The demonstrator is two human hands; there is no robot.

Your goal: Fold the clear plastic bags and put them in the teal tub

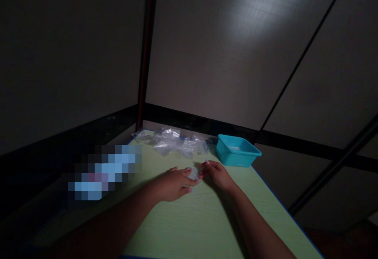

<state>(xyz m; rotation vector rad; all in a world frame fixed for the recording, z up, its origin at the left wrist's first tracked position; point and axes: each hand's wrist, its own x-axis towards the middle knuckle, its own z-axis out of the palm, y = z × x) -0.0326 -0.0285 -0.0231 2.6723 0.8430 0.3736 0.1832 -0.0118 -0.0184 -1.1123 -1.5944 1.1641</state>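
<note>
A small clear plastic bag (193,173) lies on the light green table (183,223) between my hands. My left hand (174,182) rests over its left side, palm down, with the fingers stretched out and apart. At the bag's right edge, my right hand (217,174) has its fingers bent and brought together in a pinch. Whether the fingertips hold the bag's edge or something smaller is too small to make out. What lies under my left palm is hidden.
Several crumpled clear plastic bags (168,143) are spread along the table's far edge. A turquoise plastic basin (238,156) stands at the back right, near the edge. Wall panels (206,62) rise behind the table. A blurred-out blue area (115,168) is at the left.
</note>
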